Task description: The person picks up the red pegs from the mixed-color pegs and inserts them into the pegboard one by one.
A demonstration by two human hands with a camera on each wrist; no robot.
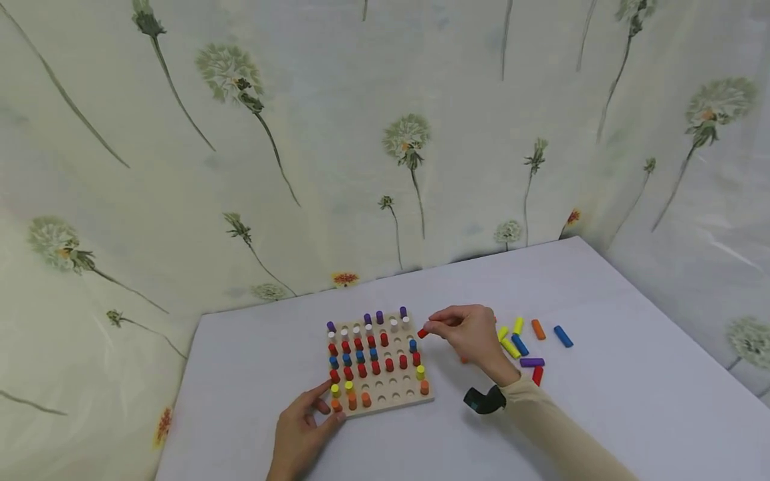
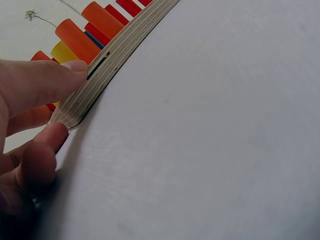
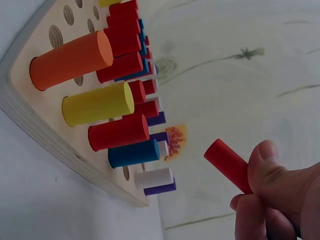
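A wooden pegboard point(image 1: 390, 397) lies on the table, with rows of purple, white, red, blue, yellow and orange pegs and several bare holes. My left hand point(image 1: 302, 427) holds its near left corner, thumb against the front edge and fingers along the left side. In the left wrist view the thumb point(image 2: 47, 82) touches the layered wood edge. Off the board's right edge, my right hand point(image 1: 469, 333) pinches a red peg point(image 3: 227, 165) between thumb and fingers, above the table. In the right wrist view this peg is tilted and apart from the board.
Loose pegs lie right of the board, partly behind the right hand: yellow point(image 1: 510, 347), blue point(image 1: 563, 336), orange point(image 1: 538, 329), purple point(image 1: 532, 363) and red point(image 1: 538, 375). A flower-printed cloth point(image 1: 349, 167) hangs behind the white table point(image 1: 252, 347). A black device point(image 1: 484, 400) sits at the right wrist.
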